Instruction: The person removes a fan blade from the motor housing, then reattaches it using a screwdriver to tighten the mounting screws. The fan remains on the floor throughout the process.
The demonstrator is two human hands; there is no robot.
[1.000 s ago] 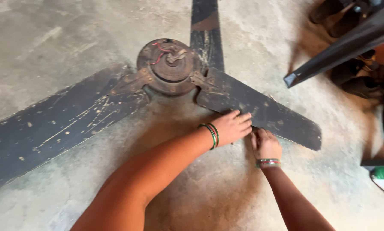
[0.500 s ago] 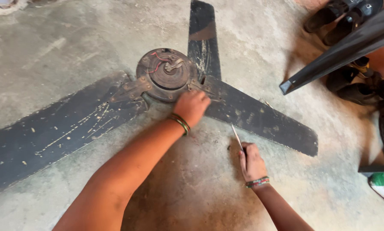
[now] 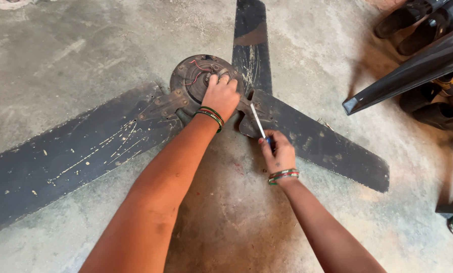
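Two hands work on an old ceiling fan lying on the concrete floor. The fingers of the left hand curl down and press together on the round, rusty motor hub, covering its edge at about four o'clock; thin red wires show on the hub just beside the knuckles. The fingers of the right hand are clamped around the blue handle of a screwdriver, whose bright shaft points toward eleven o'clock and ends at the metal bracket where a blade joins the hub. Whether the tip sits in a screw cannot be told.

Striped bangles ring both wrists. From the hub three dark, scratched blades spread out: one blade runs toward twelve o'clock, a second blade toward four o'clock under the screwdriver, and a third blade toward eight o'clock, passing beneath the left forearm. At two o'clock, well apart from the hands, a separate dark blade-like piece slants across several dark sandals.
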